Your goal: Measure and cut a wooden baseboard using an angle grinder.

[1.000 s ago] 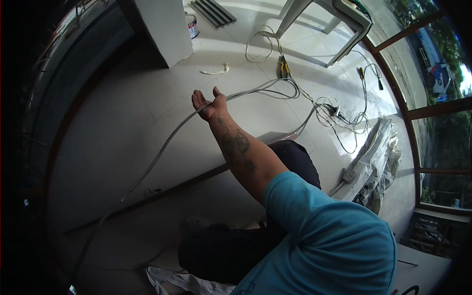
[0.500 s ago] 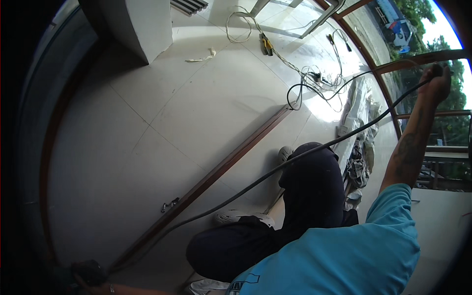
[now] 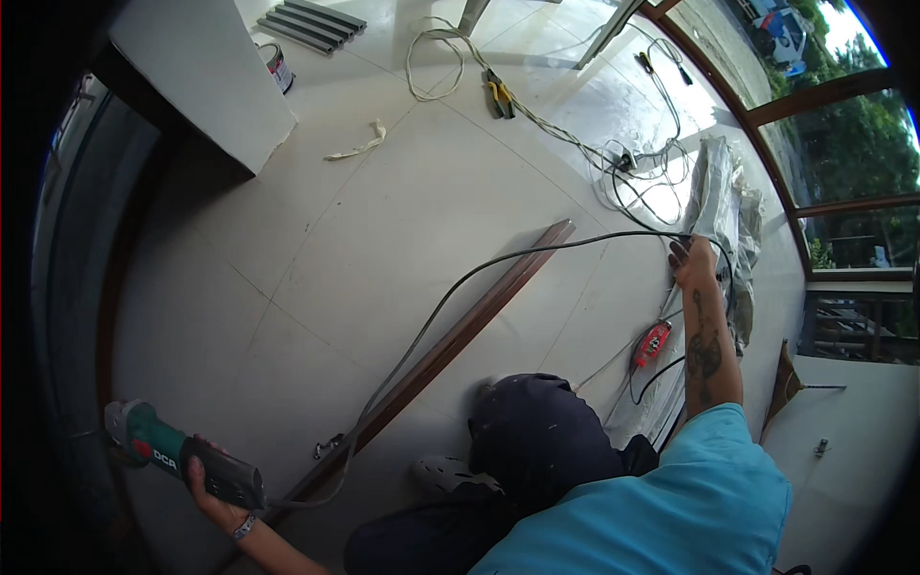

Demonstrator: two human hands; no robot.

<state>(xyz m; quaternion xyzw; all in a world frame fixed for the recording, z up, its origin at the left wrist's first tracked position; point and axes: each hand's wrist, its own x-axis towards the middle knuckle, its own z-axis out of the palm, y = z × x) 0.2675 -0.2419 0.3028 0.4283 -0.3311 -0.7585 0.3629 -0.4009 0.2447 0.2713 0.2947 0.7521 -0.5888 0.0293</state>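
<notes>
In my left hand (image 3: 213, 496), fingers wrapped round its dark body, is a green and black angle grinder (image 3: 163, 443). Its dark power cord (image 3: 450, 295) runs from the tool's rear over the brown bar (image 3: 460, 340) and arcs to my right hand. At the right, my right hand (image 3: 694, 263) reaches down beside the plastic-wrapped bundle, its visible fingers spread. The cord passes across its fingertips and loops beyond the wrist. A red object (image 3: 653, 343) with a black lead lies left of my right forearm. Small metal pieces (image 3: 329, 446) sit beside the bar.
Tangled pale cable (image 3: 575, 144) and yellow-handled pliers (image 3: 498, 94) lie on the tiles ahead. Grey metal lengths (image 3: 311, 26) and a can (image 3: 276, 67) are behind the white pillar (image 3: 206, 86). A plastic-wrapped bundle (image 3: 714, 192) lies near the windows at right.
My right hand has come down from beside the window to near the floor, lowering the cord. My left hand has raised the grinder into clearer view. The view has shifted.
</notes>
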